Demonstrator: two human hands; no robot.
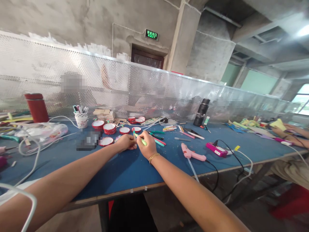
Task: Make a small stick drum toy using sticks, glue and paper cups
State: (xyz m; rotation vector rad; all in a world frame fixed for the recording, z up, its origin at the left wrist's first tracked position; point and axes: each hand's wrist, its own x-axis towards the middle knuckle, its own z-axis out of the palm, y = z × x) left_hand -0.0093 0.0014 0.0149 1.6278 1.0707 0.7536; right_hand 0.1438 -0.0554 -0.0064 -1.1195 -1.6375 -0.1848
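Right grip (148,145) pinching green marker (144,142), left grip (127,142) pinching strip (134,135); table edge (116,194) well apart.

Both forearms (96,166) are cut off below. From here, the fingers of the left hand (127,142) partly hide the strip (134,133); the tip of the pen (144,142) in the right hand (147,146) is too small to make out. A dark object (88,141) to their left is blurred beyond naming. Lettering on the black flask (201,112) is illegible. The screen (145,83) obscures the lower door (147,59). Far right, a co-worker's arm (298,140) is cut off, and something red (289,201) blurs.
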